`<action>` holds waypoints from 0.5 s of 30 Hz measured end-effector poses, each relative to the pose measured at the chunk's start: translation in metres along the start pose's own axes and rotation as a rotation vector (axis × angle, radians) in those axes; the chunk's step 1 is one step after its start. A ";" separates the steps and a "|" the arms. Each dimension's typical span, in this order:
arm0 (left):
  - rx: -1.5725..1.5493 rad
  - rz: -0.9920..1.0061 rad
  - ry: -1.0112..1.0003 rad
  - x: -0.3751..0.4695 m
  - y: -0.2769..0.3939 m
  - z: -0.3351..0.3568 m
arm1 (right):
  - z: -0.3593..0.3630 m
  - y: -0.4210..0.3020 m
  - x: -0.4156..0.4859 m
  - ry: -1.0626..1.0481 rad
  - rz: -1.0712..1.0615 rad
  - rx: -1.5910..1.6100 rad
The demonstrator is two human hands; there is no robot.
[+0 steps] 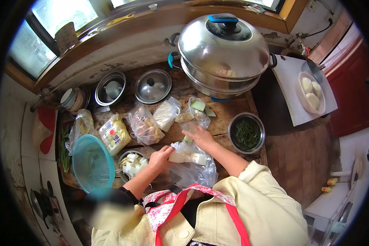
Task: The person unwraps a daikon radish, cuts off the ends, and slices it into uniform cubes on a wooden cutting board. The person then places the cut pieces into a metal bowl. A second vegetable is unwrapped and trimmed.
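Note:
My left hand (161, 158) grips the left edge of a clear plastic bag (200, 175) that holds pale white food (187, 157). My right hand (200, 137) reaches over the far side of this bag with fingers spread, slightly blurred; a pale green piece (187, 139) shows just under it. Beyond the fingers lies another clear bag (203, 118) with green-rimmed melon pieces (198, 105) and a pale chunk (184, 117). Left of my left hand, a metal bowl (122, 175) holds white cut pieces (135, 166) and thin pale strands.
Bagged foods (146, 126), a yellow printed packet (115, 134) and a blue plastic basin (93, 164) stand left on the wooden table (223, 120). A large lidded steamer (223, 52) stands at the back. Right are a bowl of greens (247, 132) and a basket of buns (310, 92).

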State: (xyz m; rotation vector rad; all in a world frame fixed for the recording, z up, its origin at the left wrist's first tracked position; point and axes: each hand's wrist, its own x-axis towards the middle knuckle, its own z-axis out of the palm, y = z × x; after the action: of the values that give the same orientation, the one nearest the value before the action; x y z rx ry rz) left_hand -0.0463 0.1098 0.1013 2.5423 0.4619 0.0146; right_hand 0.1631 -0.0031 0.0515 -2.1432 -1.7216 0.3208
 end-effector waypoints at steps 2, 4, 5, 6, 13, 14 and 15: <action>0.018 0.006 -0.010 0.001 0.004 -0.001 | 0.013 0.007 0.011 -0.064 -0.170 -0.121; 0.021 0.016 -0.009 0.001 0.005 -0.002 | 0.022 0.014 0.018 -0.208 -0.257 -0.183; 0.020 0.017 -0.044 0.000 0.005 -0.003 | 0.024 0.019 0.022 -0.160 -0.198 -0.108; 0.021 0.012 -0.087 -0.001 0.004 -0.003 | 0.025 0.025 0.027 -0.168 -0.118 -0.036; -0.026 0.100 -0.132 -0.004 -0.009 -0.005 | 0.029 0.064 0.052 0.278 0.227 0.129; -0.035 0.120 -0.139 -0.001 -0.009 -0.006 | 0.030 0.065 0.059 0.260 0.260 0.020; -0.044 0.142 -0.147 0.001 -0.010 -0.008 | 0.031 0.065 0.065 0.222 0.252 -0.081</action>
State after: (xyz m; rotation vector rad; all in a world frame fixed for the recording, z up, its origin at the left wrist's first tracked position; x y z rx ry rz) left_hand -0.0491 0.1219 0.1032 2.5059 0.2209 -0.1076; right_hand 0.2229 0.0526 -0.0003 -2.3586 -1.3674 0.0749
